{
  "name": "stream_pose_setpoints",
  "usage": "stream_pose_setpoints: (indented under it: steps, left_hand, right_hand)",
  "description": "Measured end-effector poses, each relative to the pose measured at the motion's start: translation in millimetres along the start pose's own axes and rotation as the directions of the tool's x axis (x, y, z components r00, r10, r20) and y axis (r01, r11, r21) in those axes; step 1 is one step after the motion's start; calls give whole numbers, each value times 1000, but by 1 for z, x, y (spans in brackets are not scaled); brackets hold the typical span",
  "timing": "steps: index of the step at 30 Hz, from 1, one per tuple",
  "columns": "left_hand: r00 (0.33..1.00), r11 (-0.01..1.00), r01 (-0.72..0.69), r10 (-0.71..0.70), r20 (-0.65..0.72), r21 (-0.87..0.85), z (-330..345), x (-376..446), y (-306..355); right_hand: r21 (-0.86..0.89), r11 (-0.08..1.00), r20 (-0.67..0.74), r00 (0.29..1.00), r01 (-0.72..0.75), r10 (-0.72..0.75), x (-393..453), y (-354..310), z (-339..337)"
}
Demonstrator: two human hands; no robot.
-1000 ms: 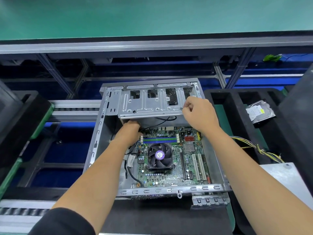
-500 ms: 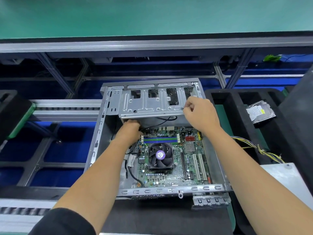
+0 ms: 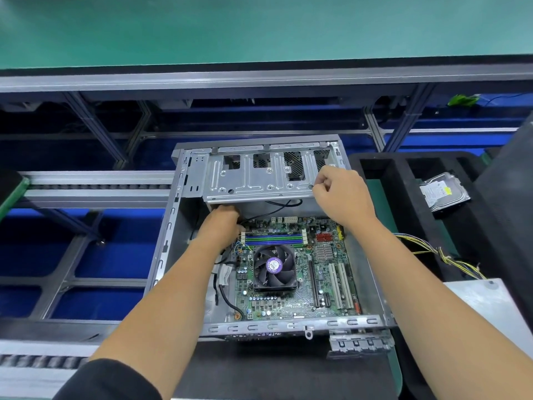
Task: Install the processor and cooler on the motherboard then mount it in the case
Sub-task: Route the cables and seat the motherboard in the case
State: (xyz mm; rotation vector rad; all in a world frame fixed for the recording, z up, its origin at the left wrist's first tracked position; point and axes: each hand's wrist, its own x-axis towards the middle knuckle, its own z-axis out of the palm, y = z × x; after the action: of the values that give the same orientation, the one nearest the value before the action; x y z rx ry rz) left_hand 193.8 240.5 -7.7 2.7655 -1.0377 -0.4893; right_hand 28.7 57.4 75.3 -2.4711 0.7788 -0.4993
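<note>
A grey metal case (image 3: 170, 226) lies open in front of me. Inside it lies the green motherboard (image 3: 326, 272), with a black fan cooler (image 3: 274, 267) sitting on it. A silver drive cage (image 3: 259, 180) spans the far end of the case. My left hand (image 3: 222, 223) reaches under the cage's near edge, fingers hidden beneath it. My right hand (image 3: 340, 194) pinches the cage's near right corner. The processor is not visible.
A black foam tray (image 3: 403, 197) stands to the right and holds a hard drive (image 3: 441, 192). Yellow and black cables (image 3: 444, 255) trail from the right. A silver metal panel (image 3: 484, 307) lies at the lower right. Roller conveyor rails (image 3: 95, 186) run on the left.
A black tray with a green edge at the left has slid out of view leftward. Both hands stay at the drive cage, almost unmoved.
</note>
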Motion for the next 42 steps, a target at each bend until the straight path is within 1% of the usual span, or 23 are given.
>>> stream_pose_setpoints:
  steps: [4, 6, 9, 13, 15, 19, 24, 29, 34, 39, 42]
  left_hand:
    - [998, 1000, 17, -18, -65, -9, -4, -1, 3]
    - [998, 999, 41, -41, -52, -7, -5, -1, 5]
    - [996, 995, 70, -74, -49, -71, -5, 0, 7]
    - [988, 979, 147, -151, -20, -139, -3, 4, 7]
    - [988, 978, 151, -154, -13, -145, -2, 4, 7]
    - [990, 982, 138, -138, 7, -127, -4, 3, 8]
    - [997, 992, 68, -70, -13, -102, -4, 4, 7]
    - [997, 993, 68, -70, -12, -98, -4, 1, 6]
    - [1000, 997, -14, 14, -3, -78, -6, -3, 6]
    - [1000, 992, -7, 8, 4, -128, -9, -6, 5]
    - [1000, 989, 17, -19, -9, -150, -10, -6, 8]
  right_hand:
    - [0, 1000, 1, 1000, -13, 13, 1, 0, -1]
    - [-2, 1000, 4, 1000, -13, 13, 0, 0, -1]
    - [-10, 1000, 9, 1000, -16, 16, 0, -1, -1]
    - [-4, 1000, 8, 1000, -19, 19, 1, 0, 0]
    - [-1, 1000, 5, 1000, -19, 19, 1, 0, 0]
    - [0, 1000, 1, 1000, -16, 16, 1, 0, 1]
    - [1, 1000, -1, 1000, -10, 10, 1, 0, 1]
    - [0, 1000, 0, 1000, -10, 10, 1, 1, 1]
    - [7, 1000, 1, 1000, -13, 13, 1, 1, 1]
    - [10, 1000, 0, 1000, -13, 13, 1, 1, 1]
    - [11, 1000, -2, 1000, -14, 14, 1, 1, 1]
